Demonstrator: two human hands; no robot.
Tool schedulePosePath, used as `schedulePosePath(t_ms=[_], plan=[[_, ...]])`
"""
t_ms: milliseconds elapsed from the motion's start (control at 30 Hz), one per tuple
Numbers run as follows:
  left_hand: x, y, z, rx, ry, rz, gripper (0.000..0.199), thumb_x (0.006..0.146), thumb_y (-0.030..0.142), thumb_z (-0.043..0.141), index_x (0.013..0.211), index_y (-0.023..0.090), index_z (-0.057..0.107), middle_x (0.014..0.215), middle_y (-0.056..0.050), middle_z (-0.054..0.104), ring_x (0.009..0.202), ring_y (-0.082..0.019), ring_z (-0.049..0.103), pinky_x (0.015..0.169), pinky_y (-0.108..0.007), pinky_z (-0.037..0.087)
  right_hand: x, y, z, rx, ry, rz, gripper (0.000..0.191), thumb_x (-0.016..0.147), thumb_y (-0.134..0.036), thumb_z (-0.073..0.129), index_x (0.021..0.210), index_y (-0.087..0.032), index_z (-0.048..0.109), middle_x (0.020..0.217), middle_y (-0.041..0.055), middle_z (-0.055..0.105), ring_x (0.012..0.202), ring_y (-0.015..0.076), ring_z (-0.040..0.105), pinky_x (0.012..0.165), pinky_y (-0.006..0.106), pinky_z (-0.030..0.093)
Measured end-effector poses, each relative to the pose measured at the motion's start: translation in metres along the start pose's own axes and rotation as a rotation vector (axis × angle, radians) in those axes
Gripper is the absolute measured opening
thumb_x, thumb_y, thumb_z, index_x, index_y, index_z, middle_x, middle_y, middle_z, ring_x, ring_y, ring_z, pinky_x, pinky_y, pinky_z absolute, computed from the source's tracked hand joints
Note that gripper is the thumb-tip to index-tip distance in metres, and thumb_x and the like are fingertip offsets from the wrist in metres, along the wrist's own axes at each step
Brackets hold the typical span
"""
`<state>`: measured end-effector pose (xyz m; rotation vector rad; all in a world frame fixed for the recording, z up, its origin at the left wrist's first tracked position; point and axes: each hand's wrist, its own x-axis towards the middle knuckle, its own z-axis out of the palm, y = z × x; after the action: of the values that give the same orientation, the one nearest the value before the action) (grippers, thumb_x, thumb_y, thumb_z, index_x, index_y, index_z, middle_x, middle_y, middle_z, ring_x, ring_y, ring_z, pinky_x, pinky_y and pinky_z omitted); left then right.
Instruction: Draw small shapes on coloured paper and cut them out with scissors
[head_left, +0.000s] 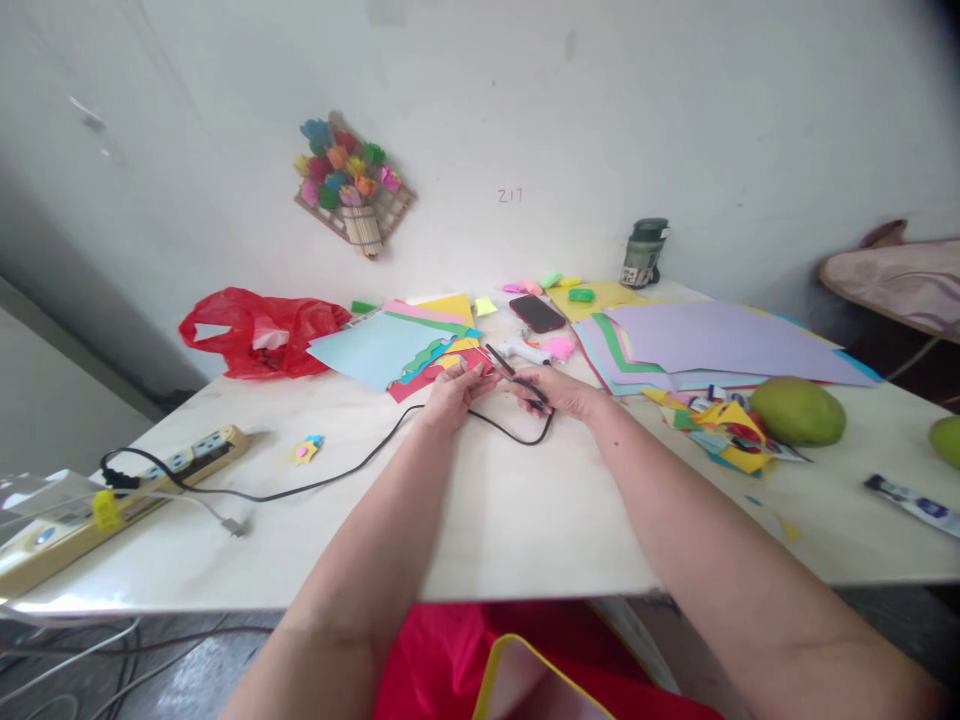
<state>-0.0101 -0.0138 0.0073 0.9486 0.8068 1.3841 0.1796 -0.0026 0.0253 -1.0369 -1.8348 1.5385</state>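
Observation:
My right hand (553, 392) is closed round the dark handles of a pair of scissors (500, 361), whose blades point up and to the left. Close beside it, my left hand (459, 393) has its fingers pinched together near the blades; whatever is in the pinch is too small to make out. Red paper pieces (411, 388) lie just behind my left hand. A white glue gun (525, 351) rests behind the scissors. Its black cord (360, 466) passes under my hands.
Coloured sheets (382, 345) and a lilac paper stack (697, 335) flank a phone (537, 313). Paper scraps (724, 430) and a green mango (797, 411) lie right. Leftward are a red bag (262, 335), a power strip (180, 460) and a small paper flower (304, 451).

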Motion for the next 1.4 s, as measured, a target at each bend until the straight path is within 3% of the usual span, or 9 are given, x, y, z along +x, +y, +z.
schedulePosePath(t_ms=[500, 767, 967, 1267, 1400], plan=[[0.0016, -0.0026, -0.0024, 0.024, -0.03, -0.001, 0.015, 0.068, 0.021, 0.077, 0.072, 0.012, 0.065, 0.074, -0.007, 0.072, 0.075, -0.021, 0.072, 0.084, -0.036, 0.056, 0.0008, 0.0027, -0.0016, -0.007, -0.012, -0.021, 0.022, 0.077, -0.035, 0.065, 0.074, -0.017, 0.052, 0.053, -0.0044, 0.055, 0.037, 0.0048, 0.047, 0.031, 0.014, 0.028], [0.0029, -0.0012, -0.0016, 0.001, 0.011, -0.017, 0.019, 0.065, 0.023, 0.079, 0.072, 0.012, 0.064, 0.074, -0.006, 0.071, 0.078, -0.023, 0.072, 0.081, -0.035, 0.057, -0.002, 0.0009, -0.0022, -0.05, -0.007, -0.019, 0.022, 0.08, -0.035, 0.066, 0.078, -0.017, 0.054, 0.053, -0.0049, 0.054, 0.037, 0.0047, 0.046, 0.03, 0.014, 0.027], [0.0025, -0.0015, -0.0026, 0.039, -0.018, 0.008, 0.019, 0.066, 0.023, 0.079, 0.07, 0.012, 0.064, 0.072, -0.005, 0.069, 0.074, -0.019, 0.071, 0.086, -0.037, 0.056, -0.0025, -0.0011, -0.0012, -0.048, -0.012, 0.001, 0.023, 0.081, -0.036, 0.065, 0.076, -0.016, 0.054, 0.052, -0.0041, 0.054, 0.036, 0.0048, 0.046, 0.029, 0.014, 0.026], [0.001, -0.0012, -0.0021, 0.014, -0.033, 0.015, 0.018, 0.061, 0.022, 0.079, 0.066, 0.012, 0.065, 0.069, -0.004, 0.069, 0.068, -0.017, 0.069, 0.077, -0.031, 0.057, 0.002, 0.0061, -0.0048, -0.037, -0.034, -0.026, 0.024, 0.081, -0.038, 0.064, 0.075, -0.017, 0.054, 0.053, -0.0039, 0.055, 0.037, 0.0052, 0.047, 0.029, 0.015, 0.026], [0.0007, -0.0009, -0.0017, 0.025, -0.034, 0.013, 0.019, 0.061, 0.022, 0.08, 0.067, 0.012, 0.064, 0.07, -0.004, 0.069, 0.069, -0.017, 0.069, 0.079, -0.033, 0.057, 0.0035, 0.008, -0.0058, -0.046, -0.032, -0.027, 0.025, 0.082, -0.038, 0.063, 0.075, -0.017, 0.053, 0.054, -0.0037, 0.055, 0.037, 0.005, 0.048, 0.03, 0.014, 0.027]])
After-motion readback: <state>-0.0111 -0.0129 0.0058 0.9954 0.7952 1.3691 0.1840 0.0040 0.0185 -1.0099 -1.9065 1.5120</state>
